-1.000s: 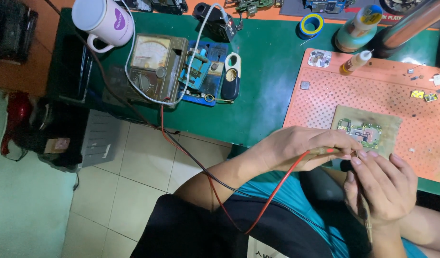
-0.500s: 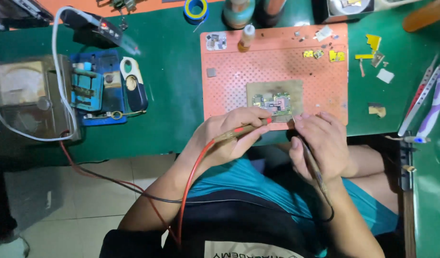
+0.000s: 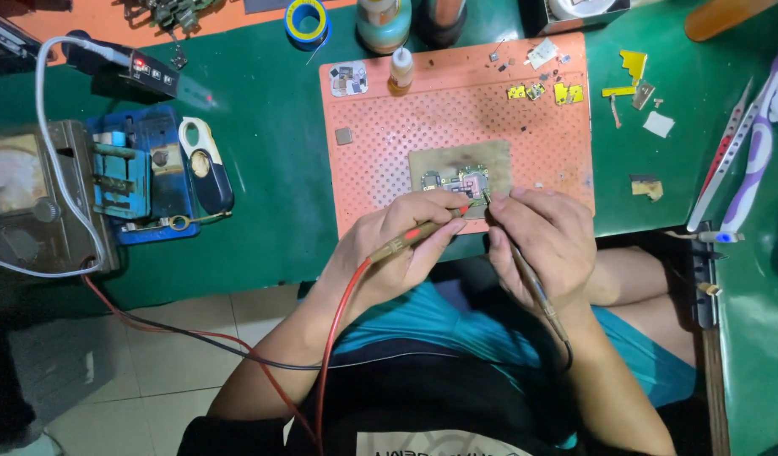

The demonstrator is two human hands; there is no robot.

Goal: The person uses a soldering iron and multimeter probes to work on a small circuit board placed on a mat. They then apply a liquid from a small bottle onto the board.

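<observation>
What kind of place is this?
Likely an electronics repair bench: a circuit board lies on an orange work mat, both hands hold test probes to it, and an analog meter stands nearby.

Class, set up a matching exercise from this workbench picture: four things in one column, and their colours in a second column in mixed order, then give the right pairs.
Things:
1. Perforated work mat
2. Probe lead in the left hand
3. Tape roll
4. Probe lead in the right hand

Colours:
A. black
B. orange-pink
C. blue and yellow
D. red

Pairs: 1-B, 2-D, 3-C, 4-A
</observation>
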